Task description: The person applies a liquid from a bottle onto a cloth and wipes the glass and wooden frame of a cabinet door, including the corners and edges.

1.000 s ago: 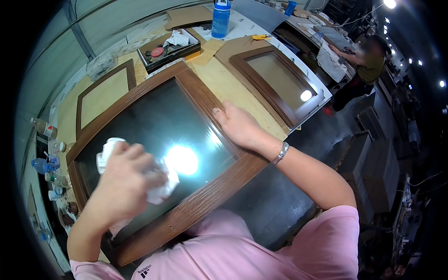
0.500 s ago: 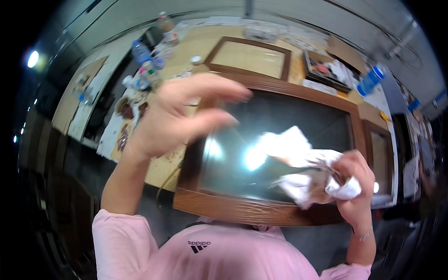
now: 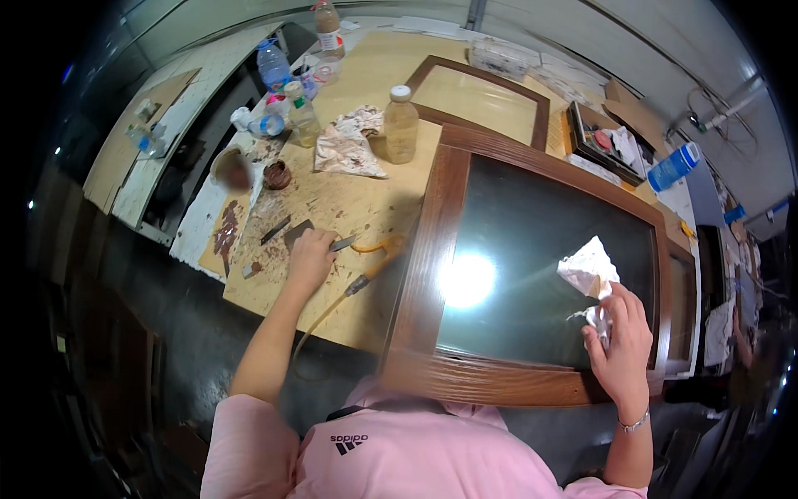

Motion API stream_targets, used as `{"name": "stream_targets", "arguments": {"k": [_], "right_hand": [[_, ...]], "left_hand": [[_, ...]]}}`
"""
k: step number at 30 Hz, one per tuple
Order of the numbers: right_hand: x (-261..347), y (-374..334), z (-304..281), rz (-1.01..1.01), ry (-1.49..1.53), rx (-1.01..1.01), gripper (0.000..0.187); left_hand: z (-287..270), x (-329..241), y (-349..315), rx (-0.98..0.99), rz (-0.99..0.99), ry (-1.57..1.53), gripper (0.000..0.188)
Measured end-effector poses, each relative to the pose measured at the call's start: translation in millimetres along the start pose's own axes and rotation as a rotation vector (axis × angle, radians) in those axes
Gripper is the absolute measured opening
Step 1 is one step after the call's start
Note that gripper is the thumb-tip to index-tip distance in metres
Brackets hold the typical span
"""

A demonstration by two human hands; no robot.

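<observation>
At frame centre, the left hand (image 3: 309, 259) grips a small scraper blade (image 3: 341, 244) on the workbench (image 3: 349, 204) while the right hand (image 3: 622, 341) clutches a crumpled white rag (image 3: 588, 270) on the wood-framed glass panel (image 3: 532, 258), which an unsteady blade could scratch.

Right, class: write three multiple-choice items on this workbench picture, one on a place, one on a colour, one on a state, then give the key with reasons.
1. Where does the right hand rest?
A. on the glass of the wooden frame
B. on the blue bottle
C. on the floor

2. What colour is the crumpled cloth held by that hand?
A. black
B. white
C. green

3. What is the left hand doing?
A. hanging in the air
B. closed on a small flat tool on the table
C. holding the capped bottle

Key: A, the hand lies over the dark pane; B, the cloth shows white against the glass; B, the fingers wrap the tool's handle on the stained tabletop.
</observation>
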State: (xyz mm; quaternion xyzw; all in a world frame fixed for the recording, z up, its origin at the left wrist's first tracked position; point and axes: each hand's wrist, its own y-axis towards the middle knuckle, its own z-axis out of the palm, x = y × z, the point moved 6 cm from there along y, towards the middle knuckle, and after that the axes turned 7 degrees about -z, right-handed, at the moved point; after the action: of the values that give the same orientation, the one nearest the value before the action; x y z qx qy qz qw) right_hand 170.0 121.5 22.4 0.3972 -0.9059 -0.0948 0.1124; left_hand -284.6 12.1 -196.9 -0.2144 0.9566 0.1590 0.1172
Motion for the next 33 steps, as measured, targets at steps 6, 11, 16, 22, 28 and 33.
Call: {"name": "stream_targets", "arguments": {"k": [6,11,16,22,28,33], "right_hand": [[8,-4,-1,0.049,-0.045,-0.156,0.036],[-43,-73,-52,0.279,0.061,-0.432,0.011],[-108,-147,-94,0.592,-0.005,-0.614,0.010],[-143,-180,-84,0.594,-0.059,-0.658,0.022],[-148,-160,-55,0.639,-0.081,-0.508,0.020],[-160,-167,-42,0.694,0.090,-0.553,0.029]], "left_hand": [[27,23,5,-0.004,0.093,0.058,0.018],[-4,25,36,-0.055,-0.142,-0.344,0.018],[-115,-91,68,0.007,-0.001,-0.895,0.029],[-136,-410,28,0.454,0.875,-0.761,0.022],[-63,-537,-14,0.521,1.172,-0.668,0.021],[-45,-575,-20,0.467,1.306,-0.701,0.024]]}}
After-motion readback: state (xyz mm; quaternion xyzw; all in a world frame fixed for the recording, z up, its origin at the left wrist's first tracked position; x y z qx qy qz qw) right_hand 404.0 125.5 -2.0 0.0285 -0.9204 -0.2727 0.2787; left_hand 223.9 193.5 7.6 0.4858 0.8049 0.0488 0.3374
